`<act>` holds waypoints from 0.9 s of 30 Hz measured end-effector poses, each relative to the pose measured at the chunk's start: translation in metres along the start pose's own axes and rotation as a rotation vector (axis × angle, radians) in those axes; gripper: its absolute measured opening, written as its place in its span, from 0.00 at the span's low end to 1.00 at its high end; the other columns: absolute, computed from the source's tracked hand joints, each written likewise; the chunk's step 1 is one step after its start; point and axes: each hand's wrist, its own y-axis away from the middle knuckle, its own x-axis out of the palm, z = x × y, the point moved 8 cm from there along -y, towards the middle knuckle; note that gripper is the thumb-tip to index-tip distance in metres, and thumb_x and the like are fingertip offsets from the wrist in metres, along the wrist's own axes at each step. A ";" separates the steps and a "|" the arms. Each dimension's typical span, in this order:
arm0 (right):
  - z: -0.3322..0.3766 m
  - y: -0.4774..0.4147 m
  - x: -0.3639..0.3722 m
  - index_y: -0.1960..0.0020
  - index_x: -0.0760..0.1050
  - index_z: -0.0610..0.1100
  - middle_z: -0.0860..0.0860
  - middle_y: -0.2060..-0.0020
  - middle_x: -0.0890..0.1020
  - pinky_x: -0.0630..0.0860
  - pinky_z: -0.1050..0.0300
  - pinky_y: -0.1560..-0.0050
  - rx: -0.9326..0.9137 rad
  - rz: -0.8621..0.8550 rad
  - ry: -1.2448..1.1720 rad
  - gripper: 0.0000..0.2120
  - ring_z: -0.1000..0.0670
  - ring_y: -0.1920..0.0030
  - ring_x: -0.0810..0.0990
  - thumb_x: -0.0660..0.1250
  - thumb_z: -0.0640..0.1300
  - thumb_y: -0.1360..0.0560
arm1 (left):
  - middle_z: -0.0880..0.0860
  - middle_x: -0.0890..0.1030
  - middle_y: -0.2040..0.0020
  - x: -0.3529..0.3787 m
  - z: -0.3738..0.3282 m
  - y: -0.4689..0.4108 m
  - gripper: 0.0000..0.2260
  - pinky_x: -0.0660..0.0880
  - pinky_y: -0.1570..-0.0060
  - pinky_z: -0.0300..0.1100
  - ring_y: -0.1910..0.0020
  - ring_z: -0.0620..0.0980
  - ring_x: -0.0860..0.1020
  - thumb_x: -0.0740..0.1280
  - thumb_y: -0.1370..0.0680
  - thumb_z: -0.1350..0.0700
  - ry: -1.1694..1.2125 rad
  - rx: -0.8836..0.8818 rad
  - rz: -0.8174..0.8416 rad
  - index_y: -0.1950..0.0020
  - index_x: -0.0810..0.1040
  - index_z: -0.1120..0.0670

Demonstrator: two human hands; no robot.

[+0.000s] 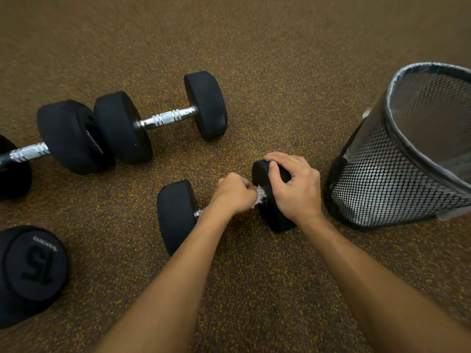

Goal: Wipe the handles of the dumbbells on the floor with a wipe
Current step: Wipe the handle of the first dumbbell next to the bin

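Down on the speckled brown floor (267, 103), at the centre of my view, both my hands are on the nearest dumbbell (178, 215). My left hand (235, 196) is closed in a fist around its handle, clamped on a white wipe (259, 195) that peeks out just past my knuckles at the handle's right end. My right hand (293, 186) grips over the top of the right-hand weight head, fingers curled on its rim; the two hands sit close, nearly touching.

I count four dumbbells in all. At 10 o'clock lies the second dumbbell (163, 118), whole, its chrome handle bare. Its left head touches the head of the third dumbbell (71, 136) at 9 o'clock, which runs off the left edge. At 7 o'clock the fourth dumbbell (33, 273) shows only one end, marked 15, its handle hidden.

At 3 o'clock stands one black mesh bin (397, 179) with a clear liner, just beside my right hand.
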 end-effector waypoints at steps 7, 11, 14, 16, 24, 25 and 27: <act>0.001 0.000 0.000 0.42 0.88 0.48 0.56 0.43 0.87 0.77 0.52 0.33 -0.001 0.004 0.000 0.13 0.54 0.39 0.82 0.66 0.48 0.19 | 0.42 0.80 0.56 0.004 0.010 0.018 0.08 0.68 0.56 0.24 0.52 0.40 0.78 0.78 0.21 0.53 0.202 0.185 -0.216 0.43 0.89 0.51; 0.002 0.001 0.000 0.42 0.88 0.48 0.57 0.43 0.87 0.78 0.52 0.33 -0.006 -0.003 -0.001 0.13 0.54 0.39 0.83 0.66 0.48 0.19 | 0.48 0.87 0.45 0.012 0.008 0.033 0.11 0.78 0.38 0.41 0.43 0.46 0.81 0.79 0.24 0.56 0.064 0.426 -0.390 0.41 0.88 0.53; 0.001 0.000 0.000 0.43 0.88 0.48 0.56 0.44 0.88 0.77 0.53 0.33 -0.015 -0.014 -0.003 0.13 0.54 0.40 0.83 0.66 0.47 0.19 | 0.50 0.84 0.46 0.022 0.006 0.044 0.12 0.78 0.41 0.49 0.43 0.50 0.79 0.78 0.24 0.60 0.032 0.561 -0.486 0.41 0.86 0.56; 0.001 0.000 -0.001 0.42 0.88 0.47 0.56 0.44 0.88 0.78 0.53 0.34 -0.019 -0.018 0.003 0.13 0.54 0.40 0.83 0.65 0.48 0.19 | 0.52 0.83 0.47 0.027 0.008 0.047 0.12 0.78 0.43 0.49 0.45 0.52 0.77 0.79 0.25 0.62 0.014 0.628 -0.542 0.43 0.84 0.58; 0.002 0.000 0.000 0.42 0.88 0.47 0.57 0.43 0.87 0.78 0.52 0.33 -0.028 -0.021 0.004 0.13 0.54 0.40 0.83 0.65 0.47 0.19 | 0.55 0.81 0.47 0.038 0.006 0.048 0.10 0.78 0.42 0.51 0.45 0.55 0.77 0.77 0.26 0.67 -0.015 0.793 -0.605 0.46 0.82 0.60; 0.002 0.000 0.000 0.42 0.88 0.47 0.56 0.43 0.87 0.78 0.52 0.33 -0.030 -0.019 0.003 0.13 0.54 0.40 0.83 0.65 0.47 0.19 | 0.55 0.81 0.46 0.037 0.008 0.048 0.10 0.78 0.39 0.51 0.44 0.55 0.77 0.77 0.25 0.67 -0.015 0.808 -0.612 0.46 0.83 0.60; 0.001 0.000 0.001 0.42 0.88 0.47 0.57 0.44 0.87 0.78 0.51 0.34 -0.026 -0.012 0.005 0.13 0.54 0.40 0.83 0.65 0.48 0.19 | 0.54 0.83 0.45 0.035 0.018 0.049 0.08 0.76 0.33 0.51 0.42 0.54 0.79 0.77 0.24 0.65 0.001 0.821 -0.653 0.46 0.85 0.60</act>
